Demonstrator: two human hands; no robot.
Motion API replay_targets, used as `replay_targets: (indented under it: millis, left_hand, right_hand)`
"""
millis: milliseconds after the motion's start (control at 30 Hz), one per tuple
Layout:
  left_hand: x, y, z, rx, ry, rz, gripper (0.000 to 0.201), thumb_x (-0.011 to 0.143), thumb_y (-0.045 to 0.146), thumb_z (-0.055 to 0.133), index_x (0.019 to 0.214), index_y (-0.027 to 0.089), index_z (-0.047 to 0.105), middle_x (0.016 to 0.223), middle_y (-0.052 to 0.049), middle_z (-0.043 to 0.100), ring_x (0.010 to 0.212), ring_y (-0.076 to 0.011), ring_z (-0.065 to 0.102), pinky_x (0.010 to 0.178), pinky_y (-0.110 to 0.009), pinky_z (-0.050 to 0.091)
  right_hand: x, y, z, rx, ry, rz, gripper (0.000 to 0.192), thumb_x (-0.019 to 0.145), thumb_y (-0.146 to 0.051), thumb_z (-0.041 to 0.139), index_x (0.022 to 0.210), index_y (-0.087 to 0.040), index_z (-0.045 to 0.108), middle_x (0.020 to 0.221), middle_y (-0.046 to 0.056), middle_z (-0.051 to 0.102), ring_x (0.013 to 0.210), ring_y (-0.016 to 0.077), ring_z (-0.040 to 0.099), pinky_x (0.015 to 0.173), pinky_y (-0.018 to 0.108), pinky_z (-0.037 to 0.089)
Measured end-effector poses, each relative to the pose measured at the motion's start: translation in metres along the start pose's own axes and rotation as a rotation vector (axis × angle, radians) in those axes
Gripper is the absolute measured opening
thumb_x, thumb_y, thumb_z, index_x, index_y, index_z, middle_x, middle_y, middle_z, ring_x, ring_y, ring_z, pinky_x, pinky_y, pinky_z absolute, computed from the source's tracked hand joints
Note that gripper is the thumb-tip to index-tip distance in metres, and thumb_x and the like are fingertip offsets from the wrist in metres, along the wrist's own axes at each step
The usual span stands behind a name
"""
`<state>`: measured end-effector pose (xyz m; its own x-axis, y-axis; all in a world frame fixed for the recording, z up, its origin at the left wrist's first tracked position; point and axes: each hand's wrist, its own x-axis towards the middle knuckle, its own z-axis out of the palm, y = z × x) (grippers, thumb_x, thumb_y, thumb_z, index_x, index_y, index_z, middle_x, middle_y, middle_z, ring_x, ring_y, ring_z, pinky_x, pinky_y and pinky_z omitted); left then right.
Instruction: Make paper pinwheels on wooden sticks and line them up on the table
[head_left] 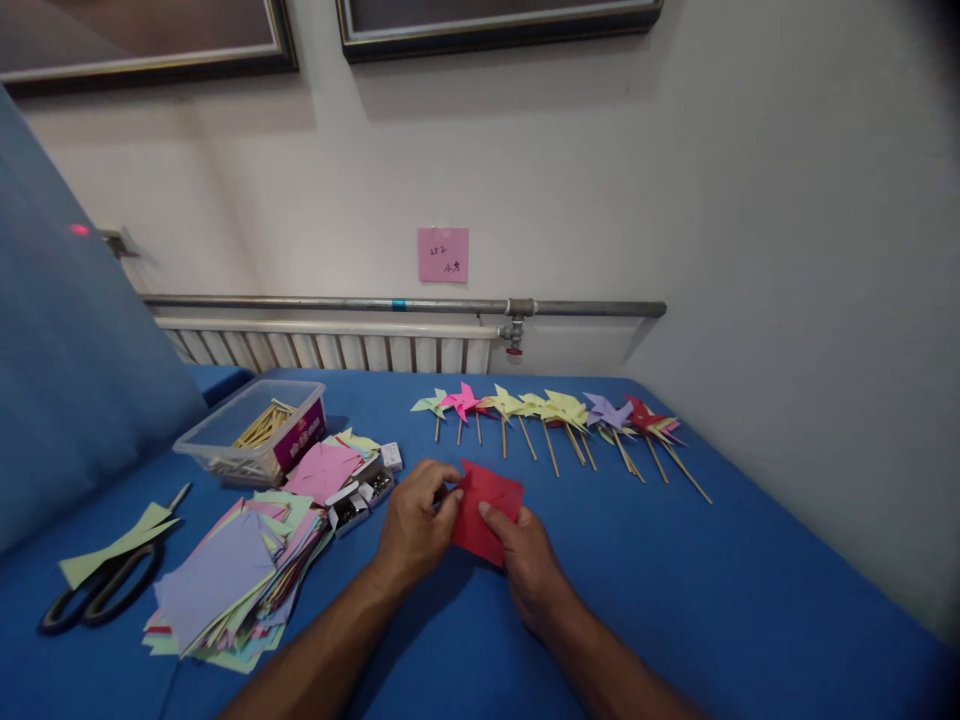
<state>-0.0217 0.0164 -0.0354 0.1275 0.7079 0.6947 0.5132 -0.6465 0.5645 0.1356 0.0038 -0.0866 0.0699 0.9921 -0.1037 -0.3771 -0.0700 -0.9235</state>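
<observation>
Above the blue table covering, a square of red paper (480,515) is held between both hands. My left hand (420,520) pinches its left edge near the upper corner, thumb and fingertips together. On the lower right side, my right hand (531,560) grips the paper, its thumb lying flat on the front and the other fingers hidden behind. Crease or cut lines show faintly on the red surface. Left of my left hand are small open boxes of metal pins (364,500) and a pink paper square (324,472) on a small pile.
A thick stack of coloured paper (217,580) lies at left, beside black-handled scissors (112,585) under pale green paper strips. Behind stands a clear plastic tub (259,430) of wooden sticks. Finished paper pinwheels (566,408) line the back. A wall and radiator (330,350) bound the far side.
</observation>
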Motion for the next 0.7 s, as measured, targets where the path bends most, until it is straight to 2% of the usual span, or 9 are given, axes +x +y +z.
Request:
replay_targets:
  millis: [200,533,700]
  left_hand:
    - [0.0,0.0,0.0,-0.006,-0.029,0.099,0.02,0.096,0.007,0.055,0.088,0.021,0.067,0.087,-0.002,0.071,0.082,-0.0166,0.068,0.076,-0.029,0.051]
    - [0.0,0.001,-0.002,0.006,-0.085,0.074,0.021,0.097,0.01,0.055,0.091,0.021,0.071,0.088,-0.004,0.074,0.084,-0.0176,0.07,0.077,-0.029,0.053]
    - [0.0,0.0,-0.005,0.048,-0.126,0.116,0.021,0.098,0.01,0.054,0.092,0.021,0.071,0.089,-0.005,0.074,0.083,-0.0176,0.07,0.076,-0.029,0.053]
  right_hand:
    - [-0.002,-0.003,0.002,0.006,-0.006,-0.003,0.036,0.075,-0.048,0.088,0.098,-0.021,0.083,0.091,0.006,0.086,0.079,0.0289,0.079,0.074,0.037,0.06]
    - [-0.005,-0.007,0.005,0.034,-0.024,-0.004,0.033,0.077,-0.047,0.087,0.099,-0.022,0.083,0.093,0.006,0.086,0.082,0.0284,0.078,0.078,0.038,0.059]
    - [-0.006,-0.011,0.006,0.055,-0.03,-0.005,0.03,0.077,-0.046,0.088,0.097,-0.024,0.082,0.091,0.005,0.085,0.079,0.0277,0.077,0.075,0.037,0.058]
